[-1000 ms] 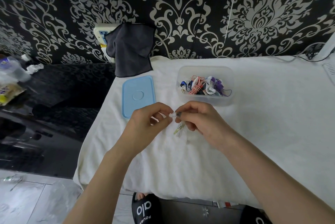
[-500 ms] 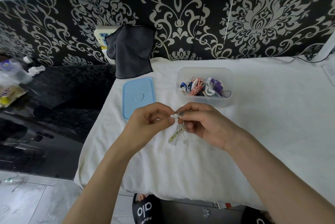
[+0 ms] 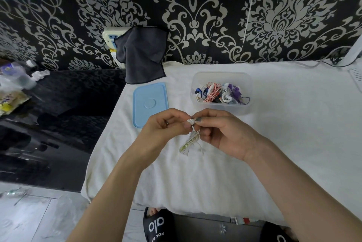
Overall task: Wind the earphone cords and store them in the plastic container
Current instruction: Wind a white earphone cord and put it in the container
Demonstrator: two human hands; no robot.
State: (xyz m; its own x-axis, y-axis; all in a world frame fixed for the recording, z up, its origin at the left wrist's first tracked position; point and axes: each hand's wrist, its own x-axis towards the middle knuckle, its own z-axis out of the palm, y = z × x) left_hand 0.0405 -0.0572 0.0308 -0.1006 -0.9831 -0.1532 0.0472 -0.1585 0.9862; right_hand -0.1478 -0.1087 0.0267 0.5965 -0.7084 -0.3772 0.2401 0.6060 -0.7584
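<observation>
At centre frame, left hand [image 3: 166, 126] and right hand [image 3: 221, 134] both pinch a white earphone bundle [image 3: 191, 139]; keeping the loops tight should ease its drop into the plastic container [image 3: 221, 108] just above.

Container [image 3: 221, 108] sits right of the lid [image 3: 150, 103] on the towel [image 3: 293, 134] (cords [image 3: 217, 94] inside).

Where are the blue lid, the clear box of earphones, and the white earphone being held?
blue lid [image 3: 150, 104]: head view, its flat top.
clear box [image 3: 222, 108]: head view, its near wall.
white earphone [image 3: 191, 139]: head view, its dangling wound cord.
</observation>
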